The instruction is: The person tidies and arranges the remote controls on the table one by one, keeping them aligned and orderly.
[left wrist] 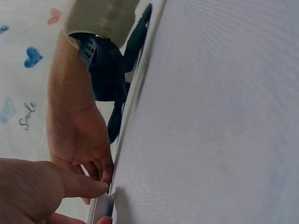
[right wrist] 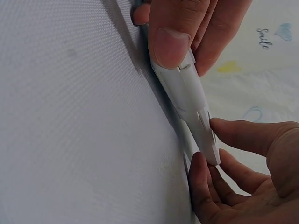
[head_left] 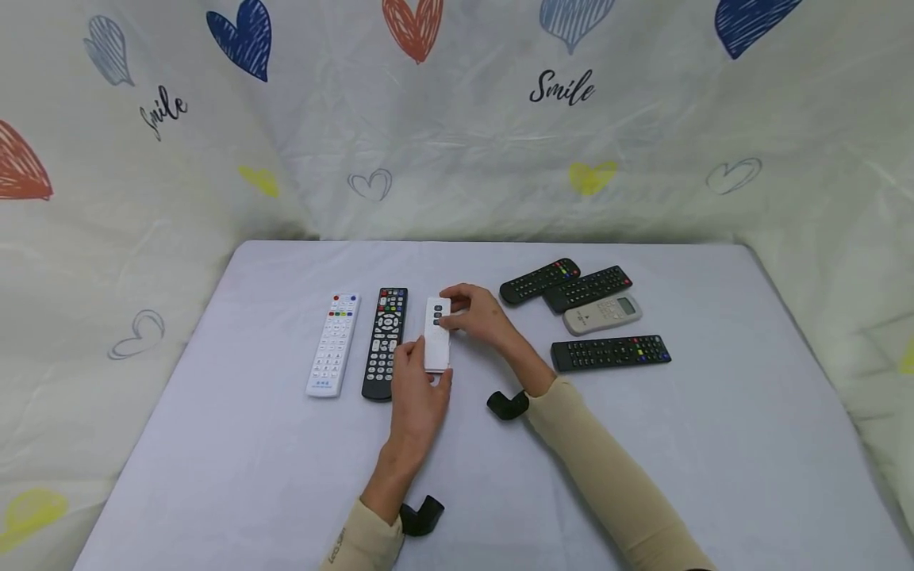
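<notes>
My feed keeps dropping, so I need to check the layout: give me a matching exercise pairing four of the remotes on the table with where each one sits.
Things:
1. small white slim remote
2. long white remote with coloured buttons
3. light grey remote with a display
4. long black remote with grey keys

Places:
A. far left of the row
B. held in both hands
C. in the right-hand cluster
D. between two white remotes

Pairs: 1-B, 2-A, 3-C, 4-D

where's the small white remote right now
Head view: the small white remote lies mid-table, just right of the black remote, pinched by both hands.
</notes>
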Demonstrator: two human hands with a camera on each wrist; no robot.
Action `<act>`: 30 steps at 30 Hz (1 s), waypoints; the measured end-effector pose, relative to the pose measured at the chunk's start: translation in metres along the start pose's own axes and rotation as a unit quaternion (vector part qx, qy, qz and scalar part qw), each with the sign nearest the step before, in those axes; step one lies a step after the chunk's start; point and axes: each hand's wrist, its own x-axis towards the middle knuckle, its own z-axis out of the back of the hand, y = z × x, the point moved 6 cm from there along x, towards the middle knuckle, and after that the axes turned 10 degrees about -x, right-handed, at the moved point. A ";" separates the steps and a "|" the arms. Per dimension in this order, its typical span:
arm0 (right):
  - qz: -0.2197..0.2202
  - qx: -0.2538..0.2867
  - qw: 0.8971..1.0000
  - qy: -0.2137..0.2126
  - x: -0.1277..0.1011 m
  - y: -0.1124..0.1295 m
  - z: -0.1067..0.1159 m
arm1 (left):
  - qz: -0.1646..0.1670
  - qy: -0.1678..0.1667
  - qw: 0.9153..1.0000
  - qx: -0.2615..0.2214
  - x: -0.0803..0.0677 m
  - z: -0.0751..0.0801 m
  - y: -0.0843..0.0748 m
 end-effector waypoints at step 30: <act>0.004 -0.036 0.999 -0.002 -0.003 0.001 -0.004 | 0.000 0.003 1.000 0.017 -0.005 0.003 -0.002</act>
